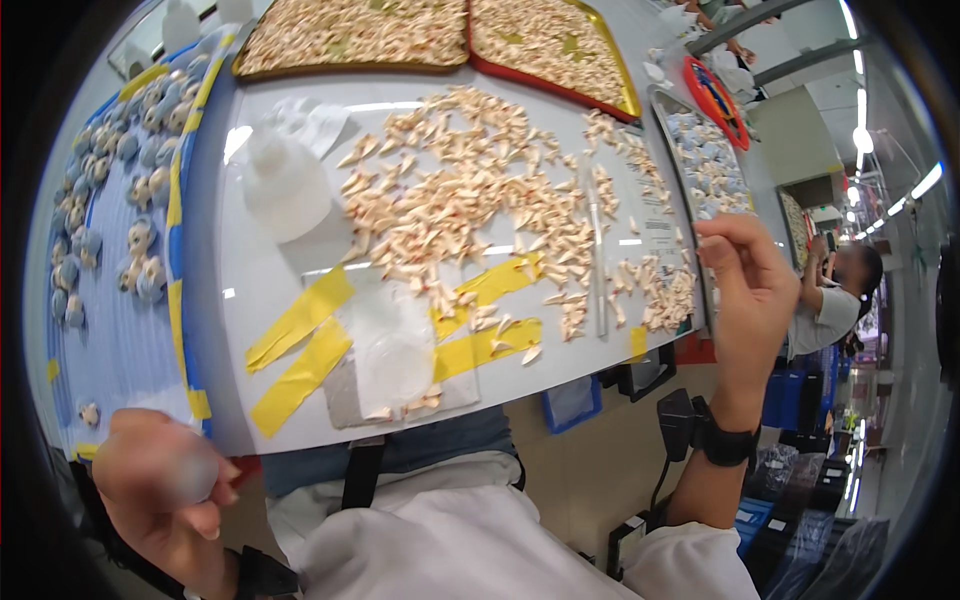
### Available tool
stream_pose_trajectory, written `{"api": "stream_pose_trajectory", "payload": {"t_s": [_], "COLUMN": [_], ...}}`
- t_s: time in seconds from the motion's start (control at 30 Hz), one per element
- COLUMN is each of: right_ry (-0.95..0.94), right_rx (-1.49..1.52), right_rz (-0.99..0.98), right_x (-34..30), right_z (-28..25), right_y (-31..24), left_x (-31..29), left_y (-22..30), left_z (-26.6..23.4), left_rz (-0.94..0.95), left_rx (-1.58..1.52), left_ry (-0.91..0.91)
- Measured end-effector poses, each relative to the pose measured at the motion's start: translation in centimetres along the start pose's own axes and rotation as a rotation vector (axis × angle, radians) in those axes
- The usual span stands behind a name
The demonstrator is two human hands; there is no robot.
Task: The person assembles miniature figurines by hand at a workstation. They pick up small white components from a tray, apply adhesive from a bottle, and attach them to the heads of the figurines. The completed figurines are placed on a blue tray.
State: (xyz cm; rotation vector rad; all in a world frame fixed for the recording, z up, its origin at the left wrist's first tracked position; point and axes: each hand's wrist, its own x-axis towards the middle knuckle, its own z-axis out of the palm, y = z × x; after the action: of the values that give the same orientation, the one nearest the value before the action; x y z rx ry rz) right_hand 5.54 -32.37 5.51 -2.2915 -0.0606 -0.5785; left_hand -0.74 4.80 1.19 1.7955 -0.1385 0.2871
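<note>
At the lower left, my left hand point(140, 475) is closed around a small rounded grey-blue piece point(190, 474), blurred; it resembles the small blue-and-cream figure heads point(145, 240) on the left tray. My right hand point(750, 290) is raised at the table's right side, thumb and fingertips pressed together. Whatever lies in that pinch is too small to make out. Below its fingertips is the right end of a wide spread of small cream, pointed pieces point(470, 180), some with reddish tips. A thin clear rod point(598, 260) lies among them.
Two trays point(350, 72) full of similar cream pieces stand at the back. A translucent bottle point(285, 190) is at the left. Yellow tape point(300, 390) holds a clear sheet near the front edge. A metal tray of blue pieces point(705, 150) and a red basket point(715, 100) are right.
</note>
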Motion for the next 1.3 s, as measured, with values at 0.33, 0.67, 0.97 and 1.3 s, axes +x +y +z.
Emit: {"api": "stream_pose_trajectory", "payload": {"t_s": [0.33, 0.67, 0.97, 1.3], "right_ry": [-0.161, -0.434, -0.568, -0.546], "right_rx": [0.328, 0.319, -0.077, -0.288], "right_rz": [0.165, 0.102, -0.307, -0.46], "right_x": [-1.9, -1.3, -1.2, -1.2], "right_z": [4.8, 7.3, 9.2, 9.6], "right_y": [-6.1, -7.3, -9.9, -10.5], "left_x": [-0.6, -0.7, -0.2, -0.9], "left_y": [-0.2, -0.7, -1.1, -1.2], "left_z": [2.6, 4.1, 2.6, 3.9], "left_rz": [-0.179, -0.278, -0.167, -0.258], "left_rx": [-0.792, -0.682, -0.479, -0.621], "left_ry": [-0.133, -0.087, -0.307, -0.159]}}
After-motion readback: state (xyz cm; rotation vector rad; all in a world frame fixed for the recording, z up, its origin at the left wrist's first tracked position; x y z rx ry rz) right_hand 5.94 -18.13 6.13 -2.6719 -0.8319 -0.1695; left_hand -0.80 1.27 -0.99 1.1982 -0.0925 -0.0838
